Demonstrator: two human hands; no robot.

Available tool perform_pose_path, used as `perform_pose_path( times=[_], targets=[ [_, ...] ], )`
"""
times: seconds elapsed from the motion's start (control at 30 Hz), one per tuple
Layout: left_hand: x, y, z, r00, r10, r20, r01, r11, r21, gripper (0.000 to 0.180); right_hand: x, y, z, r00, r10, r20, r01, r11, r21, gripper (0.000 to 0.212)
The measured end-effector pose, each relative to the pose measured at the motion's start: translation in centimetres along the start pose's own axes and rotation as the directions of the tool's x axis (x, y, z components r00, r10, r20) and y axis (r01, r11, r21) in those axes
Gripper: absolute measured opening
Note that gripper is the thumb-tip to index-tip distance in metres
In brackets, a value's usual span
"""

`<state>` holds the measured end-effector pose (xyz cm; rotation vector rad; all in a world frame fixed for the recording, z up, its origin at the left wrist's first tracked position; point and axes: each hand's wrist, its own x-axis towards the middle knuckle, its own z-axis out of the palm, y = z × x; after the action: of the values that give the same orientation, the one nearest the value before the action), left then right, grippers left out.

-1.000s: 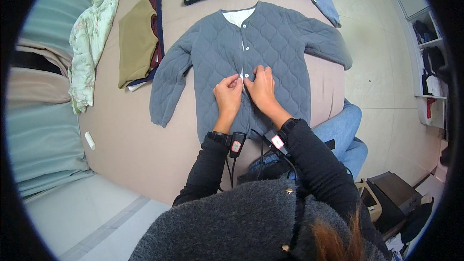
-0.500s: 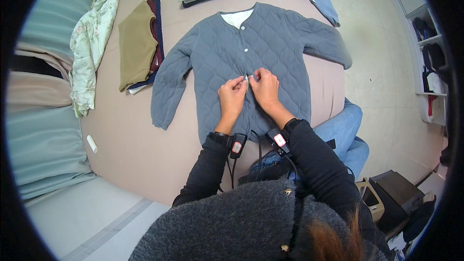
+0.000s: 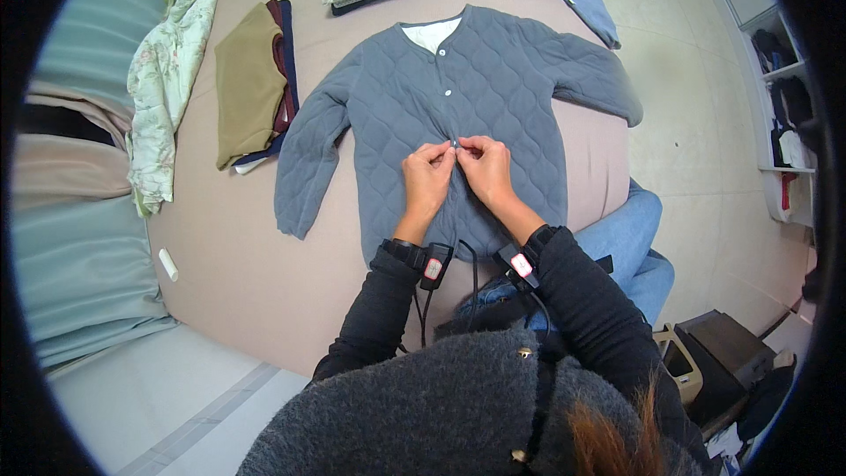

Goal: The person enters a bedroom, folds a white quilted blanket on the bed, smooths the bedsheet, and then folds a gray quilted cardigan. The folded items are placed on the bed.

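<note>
Here, a grey quilted jacket point(image 3: 458, 115) lies spread flat on a beige bed point(image 3: 229, 264), its front placket pinched between both hands at mid-chest. The left hand point(image 3: 427, 178) and right hand point(image 3: 485, 169) meet fingertip to fingertip on a snap, apparently mid-fastening; the next closure likely lies nearer the wrists. Folded olive and maroon garments point(image 3: 251, 84) sit well left of the left hand.

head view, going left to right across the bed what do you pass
pale green floral cloth → folded olive garment → grey quilted jacket → left hand → right hand → blue garment hanging off the bed edge
</note>
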<state>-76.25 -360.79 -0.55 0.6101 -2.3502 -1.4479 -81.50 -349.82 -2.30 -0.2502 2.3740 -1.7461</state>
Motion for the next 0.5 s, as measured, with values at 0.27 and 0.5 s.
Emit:
perform_pose_path(
  times=[0.27,0.5],
  targets=[
    [-0.2,-0.3,0.3,0.998,0.05,0.023,-0.052,0.993,0.102,0.016,-0.2,0.9,0.4,0.999,-0.043,-0.008,0.043,0.999,-0.029,0.017],
    [5.4,1.5,0.1,0.962,0.269,0.036,-0.26,0.871,0.417,0.015,5.3,-0.6,-0.8,0.944,-0.317,0.09,0.329,0.92,-0.211,0.015]
  ],
)
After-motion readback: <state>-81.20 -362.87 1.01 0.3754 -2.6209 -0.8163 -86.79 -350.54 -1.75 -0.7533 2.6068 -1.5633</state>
